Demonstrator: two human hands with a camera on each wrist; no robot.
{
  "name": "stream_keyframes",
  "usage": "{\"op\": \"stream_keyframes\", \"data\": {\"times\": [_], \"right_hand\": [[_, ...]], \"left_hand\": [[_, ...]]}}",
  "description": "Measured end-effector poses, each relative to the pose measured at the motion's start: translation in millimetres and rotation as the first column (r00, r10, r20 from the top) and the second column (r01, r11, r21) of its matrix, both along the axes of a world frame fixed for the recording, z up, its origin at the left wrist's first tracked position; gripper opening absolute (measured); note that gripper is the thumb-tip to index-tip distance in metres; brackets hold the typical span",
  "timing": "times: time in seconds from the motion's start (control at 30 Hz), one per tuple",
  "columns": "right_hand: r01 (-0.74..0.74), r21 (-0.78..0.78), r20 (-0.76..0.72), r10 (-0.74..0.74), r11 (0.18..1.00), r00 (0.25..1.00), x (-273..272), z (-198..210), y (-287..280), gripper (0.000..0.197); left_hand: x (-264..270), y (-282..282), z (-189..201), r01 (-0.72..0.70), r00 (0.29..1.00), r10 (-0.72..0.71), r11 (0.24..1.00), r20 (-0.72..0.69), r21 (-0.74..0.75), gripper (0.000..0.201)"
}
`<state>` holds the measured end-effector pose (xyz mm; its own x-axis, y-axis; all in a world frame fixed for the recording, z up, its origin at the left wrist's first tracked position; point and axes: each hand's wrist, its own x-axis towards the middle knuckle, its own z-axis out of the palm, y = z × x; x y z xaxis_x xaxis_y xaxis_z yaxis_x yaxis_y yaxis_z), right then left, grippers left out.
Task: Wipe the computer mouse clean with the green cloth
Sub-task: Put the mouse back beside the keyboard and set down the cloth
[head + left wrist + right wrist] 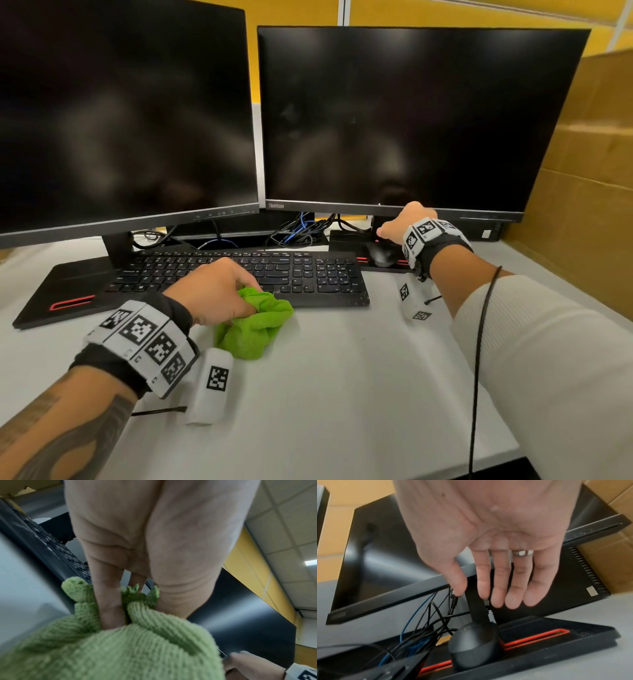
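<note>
A bunched green cloth (pixel 256 323) lies on the white desk in front of the keyboard, and my left hand (pixel 219 294) grips its top edge; in the left wrist view my fingers (pixel 109 601) dig into the cloth (pixel 120 649). The black computer mouse (pixel 382 255) sits on the right monitor's stand base (pixel 573 639). My right hand (pixel 407 222) hovers just above the mouse (pixel 473 646), fingers (pixel 513 595) straight and apart from it, holding nothing.
Two dark monitors (pixel 411 116) stand at the back with a black keyboard (pixel 246 274) before them. A tangle of black and blue cables (pixel 426 628) lies left of the mouse. A cardboard box (pixel 589 171) walls the right side. Bare desk surface (pixel 342 394) lies near me.
</note>
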<state>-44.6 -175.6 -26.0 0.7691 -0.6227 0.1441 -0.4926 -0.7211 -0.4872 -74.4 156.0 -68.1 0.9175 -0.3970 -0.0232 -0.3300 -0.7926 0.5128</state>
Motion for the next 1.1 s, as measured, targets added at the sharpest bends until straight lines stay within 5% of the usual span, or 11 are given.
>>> {"op": "stream_keyframes", "data": {"times": [0.17, 0.3, 0.43, 0.53, 0.63, 0.73, 0.83, 0.97, 1.1], "right_hand": [[0.011, 0.28, 0.28, -0.093, 0.96, 0.956, -14, 7, -10, 0.026], [-0.148, 0.326, 0.307, 0.044, 0.934, 0.951, -23, 10, 1, 0.019], [-0.529, 0.449, 0.247, 0.469, 0.72, 0.848, -51, 15, 50, 0.011], [-0.702, 0.433, 0.249, 0.674, 0.565, 0.696, -74, 19, 88, 0.039], [-0.804, 0.449, 0.279, 0.793, 0.391, 0.541, -88, 20, 125, 0.064], [-0.85, 0.449, 0.441, 0.759, 0.275, 0.478, -95, 21, 152, 0.068], [-0.876, 0.382, 0.528, 0.709, 0.293, 0.468, -97, 26, 173, 0.057], [-0.87, 0.307, 0.624, 0.609, 0.385, 0.49, -98, 31, 202, 0.034], [-0.869, 0.265, 0.677, 0.561, 0.418, 0.476, -98, 36, 251, 0.017]], "left_hand": [[-5, -1, 4, -0.019, 1.0, 0.019, 1.0, 0.025, 0.005, 0.022], [-14, -3, 10, -0.065, 0.993, 0.071, 0.996, 0.099, -0.06, 0.014], [-26, -5, 22, -0.076, 0.975, 0.116, 0.976, 0.189, -0.205, 0.009], [-31, -7, 29, -0.088, 0.956, 0.192, 0.909, 0.221, -0.407, 0.013], [-37, -4, 37, -0.111, 0.955, 0.254, 0.784, 0.154, -0.61, 0.028], [-44, 2, 44, -0.087, 0.95, 0.269, 0.712, 0.157, -0.696, 0.036], [-56, 17, 51, -0.078, 0.952, 0.266, 0.686, 0.15, -0.723, 0.029], [-77, 47, 64, -0.027, 0.966, 0.192, 0.741, 0.173, -0.671, 0.021], [-103, 91, 71, -0.06, 0.981, 0.168, 0.734, 0.097, -0.676, 0.039]]}}
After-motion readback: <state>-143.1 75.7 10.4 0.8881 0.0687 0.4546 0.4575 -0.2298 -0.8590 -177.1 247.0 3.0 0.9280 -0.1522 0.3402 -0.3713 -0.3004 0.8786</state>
